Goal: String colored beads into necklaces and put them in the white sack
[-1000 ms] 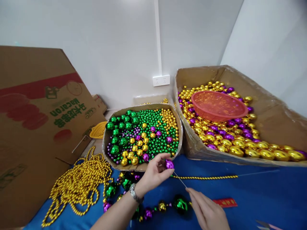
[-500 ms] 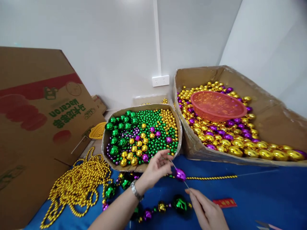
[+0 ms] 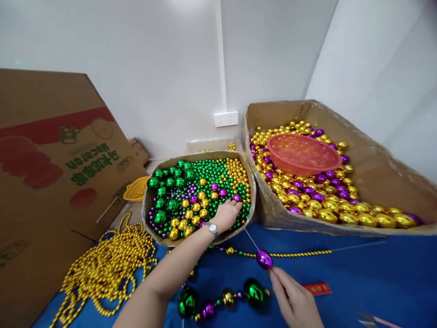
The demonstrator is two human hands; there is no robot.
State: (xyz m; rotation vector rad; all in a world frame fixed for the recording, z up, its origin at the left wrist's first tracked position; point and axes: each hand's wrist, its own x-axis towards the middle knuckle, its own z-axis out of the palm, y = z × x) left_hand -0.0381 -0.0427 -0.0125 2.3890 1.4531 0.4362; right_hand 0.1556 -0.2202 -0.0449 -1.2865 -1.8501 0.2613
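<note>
My left hand (image 3: 228, 214) reaches into the small cardboard box (image 3: 149, 200) of green, gold and purple beads, its fingertips curled down on a purple bead (image 3: 236, 198). My right hand (image 3: 293, 298) pinches a thin needle or wire just below a purple ball (image 3: 264, 258) threaded on it. A strand of big green, gold and purple balls (image 3: 225, 298) lies on the blue cloth (image 3: 368, 282) beside my right hand. A thin gold bead string (image 3: 300, 253) runs rightward from the purple ball.
A large cardboard box (image 3: 382, 168) of gold and purple balls holds a red plastic basket (image 3: 303, 152). A heap of gold bead strands (image 3: 109, 262) lies at left beside a leaning printed carton (image 3: 51, 159). A small yellow basket (image 3: 134, 189) and a red tag (image 3: 317, 288) are nearby.
My left hand let go of the purple ball and moved up into the bead box. The purple ball slid down the wire toward my right hand.
</note>
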